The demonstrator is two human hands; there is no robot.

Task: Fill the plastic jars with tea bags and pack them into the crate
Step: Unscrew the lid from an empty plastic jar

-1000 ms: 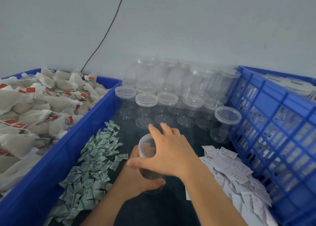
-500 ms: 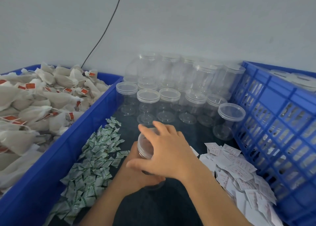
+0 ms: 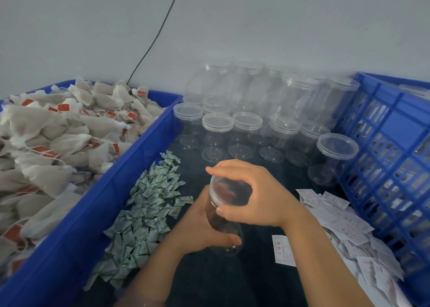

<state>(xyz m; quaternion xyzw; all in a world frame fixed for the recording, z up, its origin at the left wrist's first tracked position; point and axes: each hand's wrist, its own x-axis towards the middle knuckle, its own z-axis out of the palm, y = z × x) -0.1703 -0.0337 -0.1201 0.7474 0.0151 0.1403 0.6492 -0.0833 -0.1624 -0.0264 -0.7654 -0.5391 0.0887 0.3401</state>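
Note:
A clear plastic jar stands on the dark table in front of me, with dark contents showing through its wall. My left hand grips the jar's body from the left. My right hand curls over the jar's clear lid, thumb and fingers around its rim. Tea bags with red tags are heaped in a blue bin at the left. A blue slotted crate stands at the right, with lidded jars partly visible inside at its far edge.
Several empty lidded jars stand in rows, some stacked, against the back wall. Small green-and-white sachets are scattered left of the jar. White paper labels lie in a pile on the right. A black cable runs down the wall.
My right hand has turned on the lid, its fingers now curled further round the rim. The view has tilted down slightly. The left hand keeps its hold on the jar.

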